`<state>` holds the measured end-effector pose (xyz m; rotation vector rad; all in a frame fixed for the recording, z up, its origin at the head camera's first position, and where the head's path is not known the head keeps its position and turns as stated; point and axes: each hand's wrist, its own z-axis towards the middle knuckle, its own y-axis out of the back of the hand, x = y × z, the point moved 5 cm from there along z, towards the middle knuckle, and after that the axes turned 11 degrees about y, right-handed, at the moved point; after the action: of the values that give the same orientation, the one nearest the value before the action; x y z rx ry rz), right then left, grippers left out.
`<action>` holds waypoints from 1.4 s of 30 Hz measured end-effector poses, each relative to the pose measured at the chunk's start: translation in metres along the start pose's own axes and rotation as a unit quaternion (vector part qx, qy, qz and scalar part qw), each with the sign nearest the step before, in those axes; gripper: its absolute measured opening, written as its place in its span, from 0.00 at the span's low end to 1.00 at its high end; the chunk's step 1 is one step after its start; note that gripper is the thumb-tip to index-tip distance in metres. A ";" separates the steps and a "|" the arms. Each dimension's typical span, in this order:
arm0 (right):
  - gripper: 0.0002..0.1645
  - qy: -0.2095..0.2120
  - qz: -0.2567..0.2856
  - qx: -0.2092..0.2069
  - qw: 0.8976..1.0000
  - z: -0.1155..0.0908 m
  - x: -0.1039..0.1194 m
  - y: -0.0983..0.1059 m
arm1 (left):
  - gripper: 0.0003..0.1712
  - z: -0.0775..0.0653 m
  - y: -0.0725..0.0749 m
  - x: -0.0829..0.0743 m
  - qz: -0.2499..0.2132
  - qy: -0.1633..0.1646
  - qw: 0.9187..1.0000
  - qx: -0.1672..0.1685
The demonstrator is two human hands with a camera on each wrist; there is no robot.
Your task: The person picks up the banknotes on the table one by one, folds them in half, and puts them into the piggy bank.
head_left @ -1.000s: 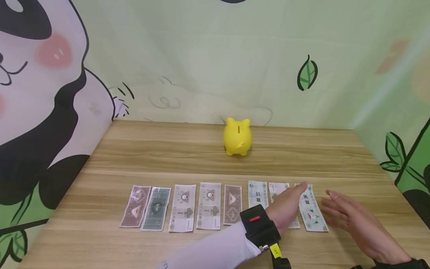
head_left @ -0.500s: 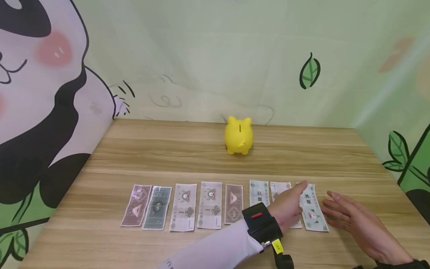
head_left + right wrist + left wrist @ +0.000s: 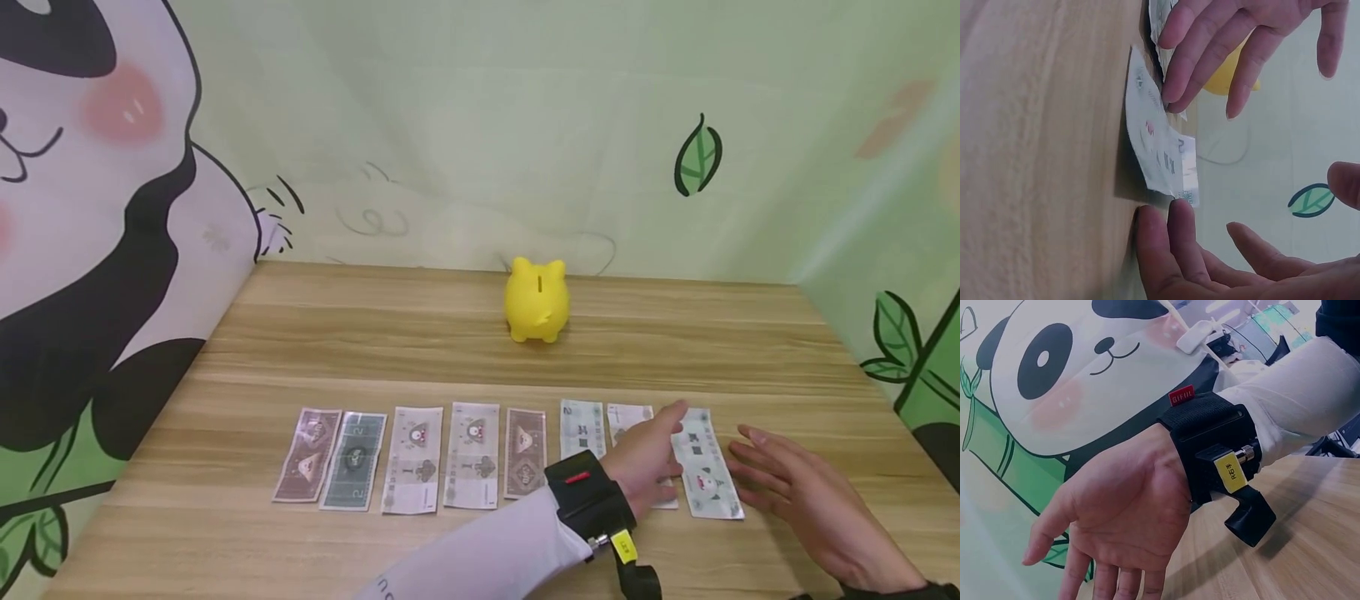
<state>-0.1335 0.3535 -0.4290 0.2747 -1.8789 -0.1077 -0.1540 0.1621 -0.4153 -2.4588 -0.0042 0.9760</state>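
Note:
Several play-money banknotes lie in a row on the wooden table point(image 3: 420, 350). At the row's right end, a pale green banknote point(image 3: 707, 467) lies between the two hands. In the right wrist view this banknote point(image 3: 1154, 134) looks bent, with its edges up from the wood. My left hand point(image 3: 643, 458) is at its left side, fingers extended, covering part of a neighbouring pale banknote point(image 3: 628, 417). My right hand point(image 3: 817, 504) is at its right side, on edge, fingertips point(image 3: 1150, 219) close to the note's edge. The left wrist view shows the right hand's palm point(image 3: 1129, 494) with nothing in it.
A yellow piggy bank point(image 3: 537, 304), slot on top, stands behind the row near the back wall. Left of the hands lie a brown banknote point(image 3: 525, 454), a dark green one point(image 3: 354, 462) and others. Printed cloth walls point(image 3: 450, 125) bound the table.
The view has shifted slightly. The pale green banknote has moved a little to the right, away from the left hand's thumb. The right hand stays beside it.

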 end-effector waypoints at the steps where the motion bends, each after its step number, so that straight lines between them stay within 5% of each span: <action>1: 0.53 -0.002 0.000 -0.001 1.000 0.000 -0.001 0.001 | 0.36 0.000 0.000 0.000 -0.002 -0.001 1.000 0.001; 21: 0.47 0.030 0.011 0.001 0.999 -0.002 -0.005 0.008 | 0.32 0.000 -0.002 -0.002 -0.008 -0.017 1.000 0.000; 28: 0.47 0.070 0.073 0.000 0.995 -0.003 -0.003 0.004 | 0.32 -0.001 0.004 -0.009 -0.003 -0.031 1.000 -0.001; 34: 0.44 0.080 0.130 -0.001 0.988 0.000 0.009 -0.005 | 0.32 -0.005 0.018 -0.020 0.019 -0.042 0.999 0.012; 42: 0.23 0.129 0.173 0.017 0.976 0.010 0.036 -0.031 | 0.33 -0.017 0.050 -0.036 0.057 -0.056 0.996 0.029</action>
<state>-0.1499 0.3144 -0.4053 -0.0182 -1.6447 0.1899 -0.1789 0.1046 -0.4037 -2.3693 0.1275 1.1466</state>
